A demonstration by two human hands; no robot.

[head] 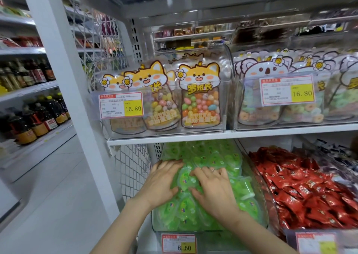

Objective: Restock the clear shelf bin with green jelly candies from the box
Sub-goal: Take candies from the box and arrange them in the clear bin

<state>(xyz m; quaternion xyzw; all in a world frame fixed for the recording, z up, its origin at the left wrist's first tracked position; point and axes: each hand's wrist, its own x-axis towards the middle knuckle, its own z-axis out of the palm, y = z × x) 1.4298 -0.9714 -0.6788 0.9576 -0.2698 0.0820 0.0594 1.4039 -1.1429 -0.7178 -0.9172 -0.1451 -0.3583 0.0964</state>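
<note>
Both hands lie flat on the jellies [219, 156], which fill the bin [258, 195] on the lower shelf. The left hand [162, 182] and right hand [215, 187] have fingers spread, pressing down and pinching nothing. The box is out of view. The heap looks nearly level with the walls, so a hard push could slide slick packs over the front rim, or sideways into the red candies [310, 186].
</note>
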